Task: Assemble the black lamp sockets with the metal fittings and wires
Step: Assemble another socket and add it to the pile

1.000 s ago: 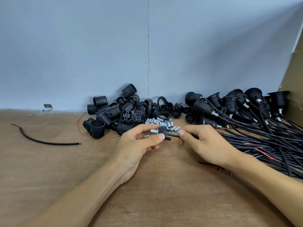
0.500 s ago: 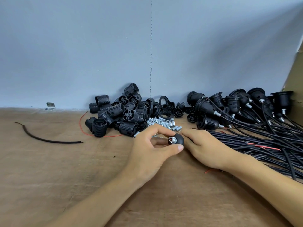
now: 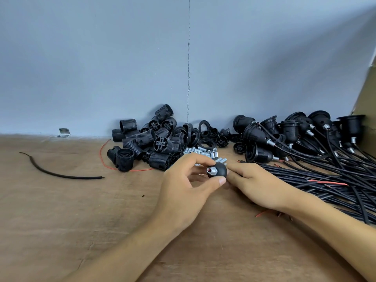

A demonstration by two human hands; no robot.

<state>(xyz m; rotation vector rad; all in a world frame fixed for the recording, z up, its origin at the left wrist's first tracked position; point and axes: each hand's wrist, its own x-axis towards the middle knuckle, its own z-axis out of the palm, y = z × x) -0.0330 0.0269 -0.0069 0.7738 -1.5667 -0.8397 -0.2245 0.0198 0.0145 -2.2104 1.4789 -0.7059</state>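
Grip of the left hand (image 3: 183, 190): thumb and forefinger closed around a black socket cap (image 3: 219, 169), its domed body pinched from above and below, the metal fitting (image 3: 210, 170) in its neck turned toward the viewer with a speck of red showing in the bore. Right hand (image 3: 256, 186) meets the cap from behind; its fingertips are hidden, so whether they pinch a wire cannot be told. The cap is held just above the wooden counter (image 3: 61, 210), in front of the loose metal fittings (image 3: 201, 154) and the heap of threaded socket bodies (image 3: 146, 143); finished sockets with black wires (image 3: 305, 139) lie to the right. The cap is probably light, rigid and smooth (likely to twist in the fingers), so it is best held across the dome, leaving the neck free.
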